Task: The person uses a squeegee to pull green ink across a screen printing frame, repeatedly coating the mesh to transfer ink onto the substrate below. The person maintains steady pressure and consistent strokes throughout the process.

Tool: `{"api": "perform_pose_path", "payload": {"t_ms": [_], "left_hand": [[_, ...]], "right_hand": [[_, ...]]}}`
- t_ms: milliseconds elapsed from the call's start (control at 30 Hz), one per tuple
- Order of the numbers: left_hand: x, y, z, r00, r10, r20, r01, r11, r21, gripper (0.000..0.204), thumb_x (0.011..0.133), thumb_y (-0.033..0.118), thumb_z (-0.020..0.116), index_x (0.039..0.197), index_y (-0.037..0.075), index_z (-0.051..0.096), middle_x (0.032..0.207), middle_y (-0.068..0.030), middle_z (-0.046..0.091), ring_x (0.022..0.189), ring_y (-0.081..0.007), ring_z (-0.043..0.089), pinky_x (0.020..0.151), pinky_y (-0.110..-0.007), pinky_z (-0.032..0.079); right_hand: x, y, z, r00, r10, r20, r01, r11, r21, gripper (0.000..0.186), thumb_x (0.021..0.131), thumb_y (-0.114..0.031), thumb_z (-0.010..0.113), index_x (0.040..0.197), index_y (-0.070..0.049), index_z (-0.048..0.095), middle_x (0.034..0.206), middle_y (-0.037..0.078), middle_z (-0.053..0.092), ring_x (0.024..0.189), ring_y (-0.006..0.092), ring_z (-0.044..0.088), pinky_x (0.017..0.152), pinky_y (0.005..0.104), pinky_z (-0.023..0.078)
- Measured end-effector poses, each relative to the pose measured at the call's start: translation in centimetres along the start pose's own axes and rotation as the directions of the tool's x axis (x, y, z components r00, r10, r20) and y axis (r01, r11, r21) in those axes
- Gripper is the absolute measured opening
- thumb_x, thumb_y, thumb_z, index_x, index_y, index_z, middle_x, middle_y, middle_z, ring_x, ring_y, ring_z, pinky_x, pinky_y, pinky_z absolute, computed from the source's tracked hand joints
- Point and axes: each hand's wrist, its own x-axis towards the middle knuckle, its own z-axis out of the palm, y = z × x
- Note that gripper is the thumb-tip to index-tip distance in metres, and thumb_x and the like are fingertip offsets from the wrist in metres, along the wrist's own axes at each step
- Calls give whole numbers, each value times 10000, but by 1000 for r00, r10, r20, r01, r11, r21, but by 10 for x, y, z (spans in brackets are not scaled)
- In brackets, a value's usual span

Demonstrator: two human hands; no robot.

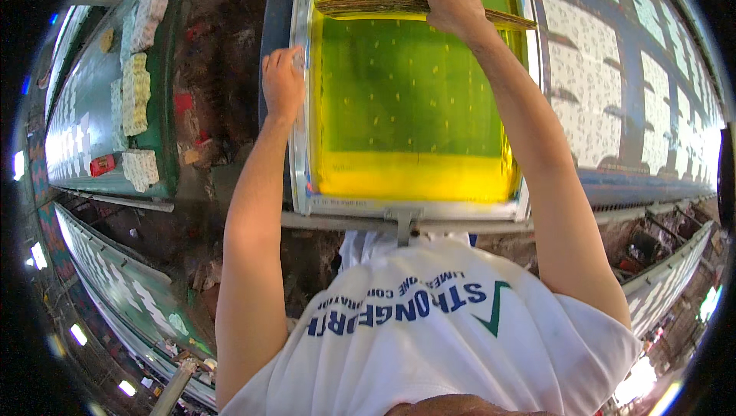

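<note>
A screen printing frame (301, 128) with pale metal sides lies in front of me, its mesh (406, 94) yellow-green with small light marks. Across the far part of the mesh runs a long wooden squeegee (368, 7), reaching nearly from one side of the frame to the other. My right hand (458, 11) is closed around the squeegee right of its middle. At the frame's left side, my left hand (283, 78) has its fingers curled over the metal edge, gripping it.
To the right, a long table (636, 40) carries rows of white patterned fabric pieces (583, 71). At left, a green table (84, 132) holds stacked, folded cloths (136, 94) and a small red item (102, 165). A metal bracket (403, 220) juts from the frame's near edge.
</note>
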Motion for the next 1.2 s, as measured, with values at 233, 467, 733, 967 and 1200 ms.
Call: {"api": "perform_pose_path", "payload": {"t_ms": [233,467,733,967,1200], "left_hand": [[-1,-6,3,999,26,-18,-27,999,-19,382,880,-28,617,1221,106,727,1149,-111,677,1137,-348,603,1008,-466,503],[-3,-12,12,1000,0,-9,0,999,-41,317,957,22,611,1239,110,727,1169,-113,680,1158,-346,598,1014,-468,513],[-1,-9,13,998,39,-40,-41,997,-61,361,965,311,723,1255,95,723,1163,-137,676,1152,-357,614,982,-472,550],[-3,-13,19,999,22,-46,-25,997,-70,387,938,328,742,1256,107,733,1185,-150,678,1172,-355,620,977,-481,548],[2,-12,19,998,36,-54,-37,999,-24,306,908,286,764,1152,102,792,1112,-147,713,1118,-354,654,983,-468,543]], "right_hand": [[-161,-61,29,993,22,119,-19,1000,-23,325,830,-33,721,1126,-139,805,961,122,782,865,324,772,765,462,640],[-289,-118,46,995,71,65,-75,996,54,369,763,-38,749,1113,-146,797,1004,100,762,962,320,746,807,459,621],[-302,-124,45,997,79,-3,-79,991,110,384,762,-19,732,1129,-112,797,1056,98,777,977,327,747,822,458,612],[-317,-130,40,998,46,49,-52,992,116,357,749,-31,733,1095,-100,788,1012,113,760,981,338,739,815,471,604],[-338,-117,50,982,-178,-55,184,973,136,363,753,-29,736,1113,-66,717,1093,123,709,1055,356,694,894,454,577]]}}
